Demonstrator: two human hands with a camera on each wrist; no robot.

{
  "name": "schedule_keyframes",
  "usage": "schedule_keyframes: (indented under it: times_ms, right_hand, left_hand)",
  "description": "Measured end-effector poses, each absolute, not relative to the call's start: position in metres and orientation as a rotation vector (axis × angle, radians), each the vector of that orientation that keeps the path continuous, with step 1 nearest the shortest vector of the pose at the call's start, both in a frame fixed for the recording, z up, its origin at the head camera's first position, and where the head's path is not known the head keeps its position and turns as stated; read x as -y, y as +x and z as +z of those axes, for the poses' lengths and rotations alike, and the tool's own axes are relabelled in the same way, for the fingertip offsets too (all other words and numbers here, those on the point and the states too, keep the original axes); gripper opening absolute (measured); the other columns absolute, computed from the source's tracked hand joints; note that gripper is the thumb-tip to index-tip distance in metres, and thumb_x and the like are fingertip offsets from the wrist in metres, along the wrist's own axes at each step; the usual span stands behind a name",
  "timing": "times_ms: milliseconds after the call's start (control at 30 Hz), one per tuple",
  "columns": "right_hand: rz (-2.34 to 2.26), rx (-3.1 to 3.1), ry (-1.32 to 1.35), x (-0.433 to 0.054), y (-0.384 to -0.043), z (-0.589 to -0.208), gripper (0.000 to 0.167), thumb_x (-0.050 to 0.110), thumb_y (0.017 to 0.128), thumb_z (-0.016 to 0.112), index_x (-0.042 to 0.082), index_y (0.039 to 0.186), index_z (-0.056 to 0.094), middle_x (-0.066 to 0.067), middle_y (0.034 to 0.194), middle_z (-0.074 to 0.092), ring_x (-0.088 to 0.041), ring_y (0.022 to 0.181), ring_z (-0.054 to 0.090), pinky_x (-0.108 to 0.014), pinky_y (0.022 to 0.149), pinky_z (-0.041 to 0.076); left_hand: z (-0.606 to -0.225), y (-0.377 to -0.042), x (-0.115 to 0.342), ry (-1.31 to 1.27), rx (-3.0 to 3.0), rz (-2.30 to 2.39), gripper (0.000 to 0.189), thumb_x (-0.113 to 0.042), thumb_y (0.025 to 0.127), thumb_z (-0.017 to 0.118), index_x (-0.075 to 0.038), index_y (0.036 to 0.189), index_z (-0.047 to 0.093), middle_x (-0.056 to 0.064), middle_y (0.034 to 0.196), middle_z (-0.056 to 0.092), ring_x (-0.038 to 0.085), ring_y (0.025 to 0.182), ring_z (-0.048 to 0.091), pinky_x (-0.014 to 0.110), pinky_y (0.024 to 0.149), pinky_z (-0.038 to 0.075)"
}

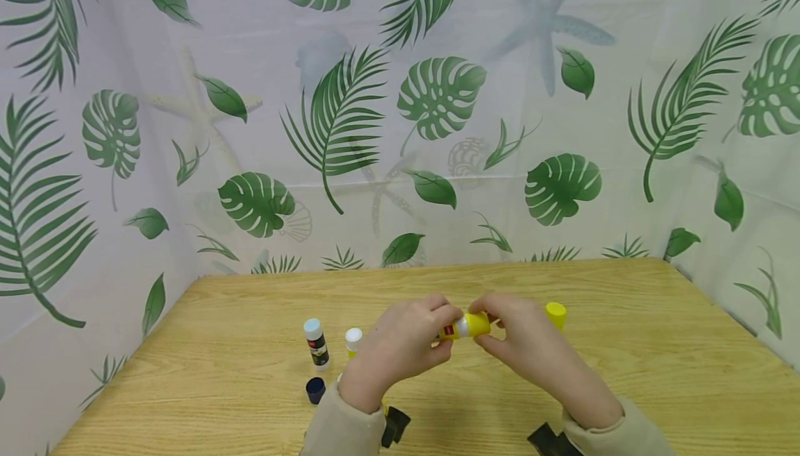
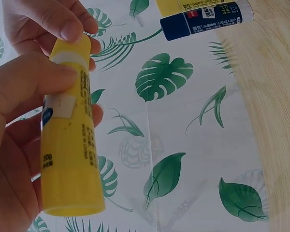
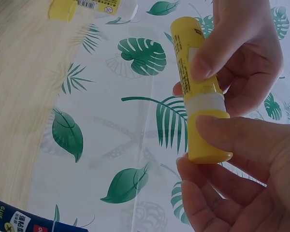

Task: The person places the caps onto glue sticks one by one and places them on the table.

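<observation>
Both hands hold one yellow glue stick (image 1: 463, 327) above the table, lying sideways between them in the head view. My left hand (image 1: 406, 334) grips its printed yellow body (image 2: 72, 140), thumb along one side and fingers behind. The thumb and fingers of my right hand (image 1: 531, 341) pinch the yellow cap (image 3: 208, 137) at the other end. Between cap and body a white collar (image 3: 205, 102) shows. Part of the body is hidden behind the left fingers in the head view.
Left of the hands, a dark glue stick (image 1: 317, 348) stands upright, with a dark blue cap (image 1: 315, 390) in front. A white-topped glue stick (image 1: 353, 338) is partly hidden by the left hand. A yellow cylinder (image 1: 555, 313) stands behind the right hand. Leaf-patterned cloth (image 1: 431, 234) walls the wooden table (image 1: 662, 359).
</observation>
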State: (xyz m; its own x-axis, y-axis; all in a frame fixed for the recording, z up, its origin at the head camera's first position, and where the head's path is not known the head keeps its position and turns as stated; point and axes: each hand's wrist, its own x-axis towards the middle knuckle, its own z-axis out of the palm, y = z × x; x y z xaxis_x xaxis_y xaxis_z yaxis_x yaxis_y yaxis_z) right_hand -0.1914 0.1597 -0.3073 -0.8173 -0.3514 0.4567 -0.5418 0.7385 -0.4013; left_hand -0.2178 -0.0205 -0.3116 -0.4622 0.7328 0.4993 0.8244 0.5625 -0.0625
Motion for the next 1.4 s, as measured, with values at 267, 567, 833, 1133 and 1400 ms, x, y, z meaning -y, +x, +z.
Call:
schedule_keyframes:
  times_ms: [267, 567, 833, 1133, 1400]
  right_hand:
    - [0.752, 2.593, 0.710, -0.160, -0.190, -0.307, 0.025, 0.002, 0.068, 0.073, 0.007, 0.090, 0.063, 0.000, 0.088, 0.062, -0.013, 0.075, 0.056, -0.026, 0.064, 0.048]
    - [0.799, 2.646, 0.718, -0.160, -0.189, -0.305, 0.023, 0.006, 0.072, 0.072, 0.007, 0.093, 0.063, 0.001, 0.089, 0.062, -0.012, 0.075, 0.056, -0.027, 0.065, 0.048]
    - [0.915, 2.618, 0.757, -0.164, -0.191, -0.305, 0.028, 0.003, 0.073, 0.070, 0.003, 0.099, 0.061, -0.003, 0.093, 0.062, -0.016, 0.079, 0.058, -0.027, 0.065, 0.048]
    - [1.015, 2.528, 0.812, -0.169, -0.190, -0.302, 0.026, 0.000, 0.075, 0.067, 0.001, 0.100, 0.060, -0.006, 0.095, 0.062, -0.016, 0.079, 0.060, -0.024, 0.066, 0.049]
    - [1.048, 2.497, 0.816, -0.170, -0.189, -0.300, 0.025, 0.000, 0.076, 0.066, 0.000, 0.101, 0.061, -0.008, 0.096, 0.062, -0.015, 0.077, 0.060, -0.022, 0.066, 0.048]
  left_hand:
    - [-0.310, -0.217, 0.021, -1.272, 2.311, -0.261, 0.021, -0.011, 0.073, 0.067, -0.011, 0.094, 0.064, -0.004, 0.083, 0.056, 0.002, 0.061, 0.046, 0.010, 0.058, 0.039]
    - [-0.310, -0.217, 0.020, -1.286, 2.306, -0.277, 0.021, -0.011, 0.074, 0.067, -0.009, 0.095, 0.064, -0.003, 0.083, 0.056, 0.003, 0.063, 0.047, 0.011, 0.060, 0.040]
    - [-0.309, -0.217, 0.021, -1.242, 2.347, -0.303, 0.021, -0.014, 0.074, 0.069, -0.007, 0.094, 0.062, -0.002, 0.086, 0.058, 0.003, 0.066, 0.051, 0.009, 0.062, 0.041]
    - [-0.310, -0.218, 0.022, -1.226, 2.268, -0.346, 0.021, -0.014, 0.076, 0.068, -0.008, 0.093, 0.059, -0.002, 0.085, 0.059, 0.005, 0.066, 0.052, 0.011, 0.062, 0.042]
    - [-0.309, -0.215, 0.022, -1.221, 2.230, -0.351, 0.022, -0.013, 0.077, 0.068, -0.006, 0.095, 0.058, 0.000, 0.086, 0.058, 0.005, 0.064, 0.053, 0.010, 0.061, 0.042]
